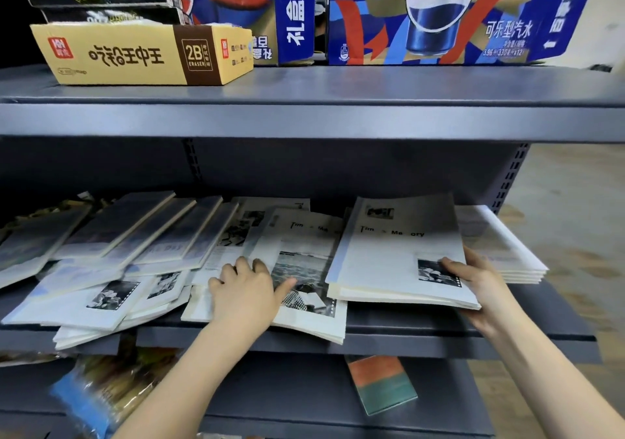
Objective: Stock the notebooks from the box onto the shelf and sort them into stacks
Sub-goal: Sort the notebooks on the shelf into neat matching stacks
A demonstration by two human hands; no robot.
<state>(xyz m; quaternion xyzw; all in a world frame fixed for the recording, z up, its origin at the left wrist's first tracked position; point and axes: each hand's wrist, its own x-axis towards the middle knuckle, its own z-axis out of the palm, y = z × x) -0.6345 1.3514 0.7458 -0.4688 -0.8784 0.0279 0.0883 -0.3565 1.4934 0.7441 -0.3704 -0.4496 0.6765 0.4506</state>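
Many white notebooks with black-and-white photo covers lie scattered on the middle grey shelf [406,339]. My right hand [480,281] grips the right edge of a small stack of notebooks [399,256], thumb on top of the cover, fingers underneath; the stack is lifted at a tilt. My left hand [243,290] rests on a loose notebook [301,269] in the middle, fingers bent, thumb pointing right. A tidy stack of notebooks [507,252] sits at the far right. Overlapping notebooks [142,235] fan out at the left. No box of notebooks is in view.
The top shelf [338,93] carries a yellow 2B eraser carton [135,53] and blue cola cases [439,12]. Below, a red-and-green booklet [382,383] and bagged goods [101,391] lie on the lower shelf. A perforated upright [510,175] marks the right end.
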